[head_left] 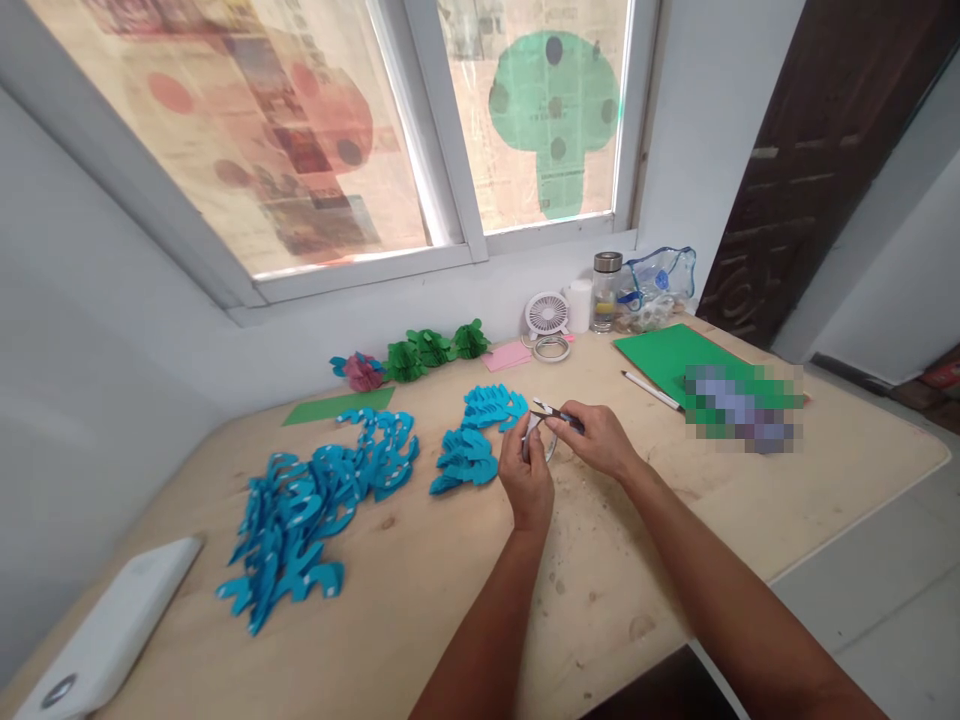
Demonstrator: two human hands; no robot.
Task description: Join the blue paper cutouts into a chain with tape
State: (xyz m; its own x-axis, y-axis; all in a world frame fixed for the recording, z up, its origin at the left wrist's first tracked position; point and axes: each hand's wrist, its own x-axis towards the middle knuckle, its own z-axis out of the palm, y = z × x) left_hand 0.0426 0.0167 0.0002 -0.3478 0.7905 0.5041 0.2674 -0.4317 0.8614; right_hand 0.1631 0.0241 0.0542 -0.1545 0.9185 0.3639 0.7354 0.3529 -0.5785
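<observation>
My left hand (527,478) is closed on a narrow white roll of tape (552,446), partly hidden by the fingers. My right hand (598,438) grips dark-handled scissors (568,419), whose blades point left at a white end of tape above my left fingertips. Just left of my hands lie two small stacks of cut blue paper pieces, a nearer stack (465,460) and a farther stack (495,406). Farther left, a larger spread of curved blue paper pieces (300,510) carries small white patches.
At the left edge lies a white power bank-like device (112,625). Along the wall stand green paper shapes (433,348), a small fan (547,314) and a glass bottle (605,295). Green sheets (660,350) and a white pen (651,390) lie right, beside a blurred-out item.
</observation>
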